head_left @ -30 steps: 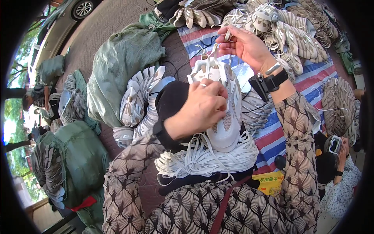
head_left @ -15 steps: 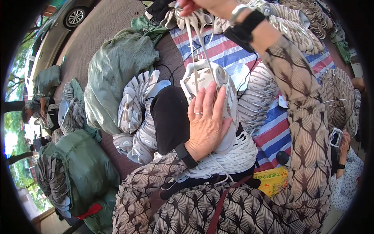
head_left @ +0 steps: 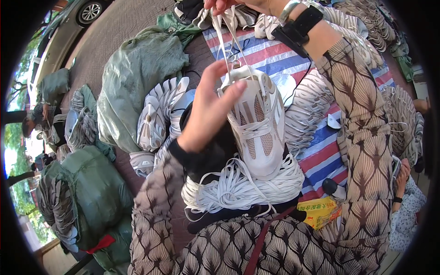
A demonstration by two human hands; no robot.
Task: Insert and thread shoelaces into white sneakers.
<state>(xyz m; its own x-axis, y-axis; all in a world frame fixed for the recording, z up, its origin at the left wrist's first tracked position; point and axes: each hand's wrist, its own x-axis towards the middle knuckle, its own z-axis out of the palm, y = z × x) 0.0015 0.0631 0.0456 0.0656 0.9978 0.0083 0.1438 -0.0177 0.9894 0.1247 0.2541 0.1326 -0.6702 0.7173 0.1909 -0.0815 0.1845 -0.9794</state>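
A white and beige sneaker (head_left: 257,135) rests over my lap, toe towards me, laces threaded through its lower eyelets. At the top of the view my right hand (head_left: 229,5), partly cut off, grips the two free ends of the shoelace (head_left: 220,40) and holds them stretched up from the collar. My left hand (head_left: 210,107) is at the shoe's upper left side, thumb and fingers apart; whether it touches the shoe I cannot tell. Below the toe lies a heap of loose white shoelaces (head_left: 229,195).
Rows of sneakers (head_left: 306,114) lie on a striped tarp (head_left: 323,158) to the right. More shoes (head_left: 153,114) and green sacks (head_left: 142,82) stand on the left. Another person's hand (head_left: 403,172) shows at the right edge. A yellow bag (head_left: 321,211) lies near my right arm.
My left hand has come off the shoe's tongue, moving left and turning with thumb and fingers apart. The laced front of the sneaker is now uncovered. My right hand still holds the lace ends up.
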